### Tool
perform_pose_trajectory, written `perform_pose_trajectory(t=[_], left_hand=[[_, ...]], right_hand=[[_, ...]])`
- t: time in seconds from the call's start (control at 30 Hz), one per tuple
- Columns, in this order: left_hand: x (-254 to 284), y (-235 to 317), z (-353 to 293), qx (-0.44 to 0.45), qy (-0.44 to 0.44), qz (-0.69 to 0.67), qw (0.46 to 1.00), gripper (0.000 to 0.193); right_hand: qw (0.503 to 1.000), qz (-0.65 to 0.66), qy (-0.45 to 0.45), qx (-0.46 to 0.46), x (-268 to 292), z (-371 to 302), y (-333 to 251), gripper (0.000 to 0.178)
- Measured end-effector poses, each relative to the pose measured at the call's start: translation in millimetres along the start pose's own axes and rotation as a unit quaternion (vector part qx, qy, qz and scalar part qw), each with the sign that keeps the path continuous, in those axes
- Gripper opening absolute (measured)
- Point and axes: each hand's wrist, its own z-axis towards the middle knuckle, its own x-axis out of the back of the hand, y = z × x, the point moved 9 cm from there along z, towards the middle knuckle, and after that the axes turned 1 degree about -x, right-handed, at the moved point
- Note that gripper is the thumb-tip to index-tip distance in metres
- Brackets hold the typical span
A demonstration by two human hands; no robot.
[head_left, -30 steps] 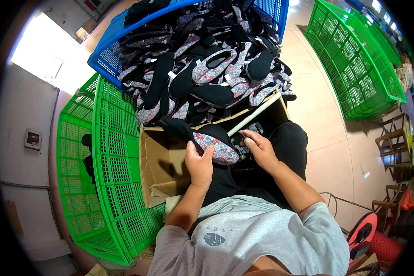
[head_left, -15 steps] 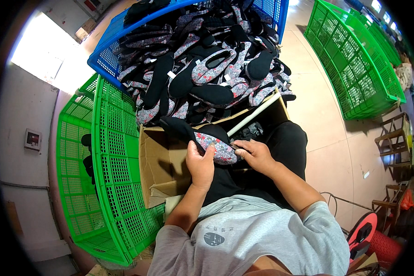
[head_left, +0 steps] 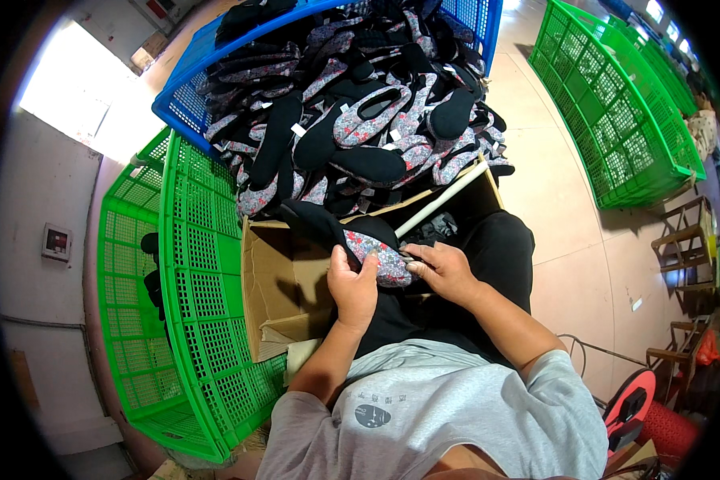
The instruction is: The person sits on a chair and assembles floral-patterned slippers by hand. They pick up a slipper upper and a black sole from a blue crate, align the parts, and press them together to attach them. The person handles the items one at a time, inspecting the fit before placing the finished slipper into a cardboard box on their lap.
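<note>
A slipper (head_left: 384, 258) with grey-and-red floral cloth and a black sole lies between my hands, above my lap. My left hand (head_left: 354, 290) is closed around its side, thumb on the floral cloth. The fingers of my right hand (head_left: 450, 274) pinch the slipper's edge at the end nearest them; whether they also hold something small is hidden. Just beyond, a large heap of similar slippers (head_left: 372, 116) spills from a blue crate (head_left: 182, 94). Below the slipper stands an open cardboard box (head_left: 268, 276).
A pale pole (head_left: 442, 197) slants across the box, over dark crumpled material (head_left: 432, 230). Green mesh crates (head_left: 204, 296) stand close on my left. Another green crate (head_left: 616, 112) is at the far right, with wooden racks (head_left: 686, 244) nearer. A red-and-black round object (head_left: 630, 408) sits at lower right.
My left hand and the slipper have shifted slightly right. The right fingers have changed position a little at the slipper's edge. The heap and crates look the same.
</note>
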Motion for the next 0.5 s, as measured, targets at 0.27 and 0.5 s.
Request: perform_pose_trajectory(t=[0.27, 0.5], left_hand=[[1, -3, -1, -0.002, 0.007, 0.047, 0.999, 0.026], [0, 0, -1, -0.003, 0.006, 0.044, 0.999, 0.026]], right_hand=[[0.998, 0.051, 0.033, -0.003, -2, -2, 9, 0.028], [0.811, 0.470, 0.129, -0.323, -10, -13, 78, 0.037]])
